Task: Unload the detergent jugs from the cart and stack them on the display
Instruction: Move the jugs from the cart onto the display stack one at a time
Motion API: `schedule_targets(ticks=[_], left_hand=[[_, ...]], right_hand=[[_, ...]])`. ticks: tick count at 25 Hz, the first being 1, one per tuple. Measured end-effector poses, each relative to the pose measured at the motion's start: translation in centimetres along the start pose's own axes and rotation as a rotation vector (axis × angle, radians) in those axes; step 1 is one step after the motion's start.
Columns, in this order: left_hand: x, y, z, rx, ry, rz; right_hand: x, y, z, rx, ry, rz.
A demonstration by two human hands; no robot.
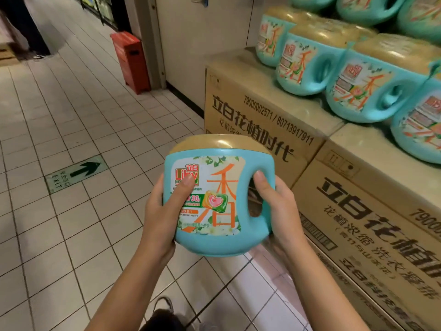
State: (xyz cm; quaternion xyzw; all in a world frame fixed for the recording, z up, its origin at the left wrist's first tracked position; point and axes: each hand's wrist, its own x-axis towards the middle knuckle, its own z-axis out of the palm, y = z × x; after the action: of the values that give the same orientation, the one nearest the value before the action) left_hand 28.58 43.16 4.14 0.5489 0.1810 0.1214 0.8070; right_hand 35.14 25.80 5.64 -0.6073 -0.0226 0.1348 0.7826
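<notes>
1 detergent jug [214,206] is held in the air by 2 hands, in front of the person and above the tiled floor [71,235], just left of the display. the jug is teal with a tan lid [219,144]. it stands upright, label toward the camera, handle on its right side.

left hand [160,211]: grips the left flank of the jug. the thumb lies across the front label. the fingers pass round the back and are hidden.

right hand [281,209]: grips the handle side of the jug. the thumb presses on the front of the handle. the fingers curl behind it, out of view.

display: stacked cardboard cartons [257,111] with black printed characters stand at the right of the view. a row of stocked jugs [303,65] of the same type rests on the carton tops, touching one another, handles to the right. upper jugs [367,5] sit in a 2nd tier on top of that row, at the top edge of the view. the held jug is near the cartons, lower than the stocked row and well apart from it.

surroundings: a green exit arrow marker [76,173] is set in the floor, left of the held jug. a red box [131,60] stands on the floor against the wall [202,44], beyond the cartons. 1 shoe [164,304] shows at the bottom edge.
</notes>
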Motion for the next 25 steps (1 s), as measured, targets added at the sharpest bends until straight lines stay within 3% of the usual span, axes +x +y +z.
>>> schedule_targets(ticks=[12, 18, 25], left_hand=[[26.9, 9.0, -4.2, 0.098, -0.269, 0.031], [37.3, 12.8, -0.1, 0.076, -0.460, 0.106], [49.0, 12.7, 7.6, 0.031, -0.635, 0.198]], right_hand=[[20.5, -2.1, 12.0, -0.055, 0.196, -0.145], [29.1, -6.1, 12.1, -0.092, 0.205, -0.296], [38.8, -8.9, 8.9, -0.164, 0.399, -0.501]])
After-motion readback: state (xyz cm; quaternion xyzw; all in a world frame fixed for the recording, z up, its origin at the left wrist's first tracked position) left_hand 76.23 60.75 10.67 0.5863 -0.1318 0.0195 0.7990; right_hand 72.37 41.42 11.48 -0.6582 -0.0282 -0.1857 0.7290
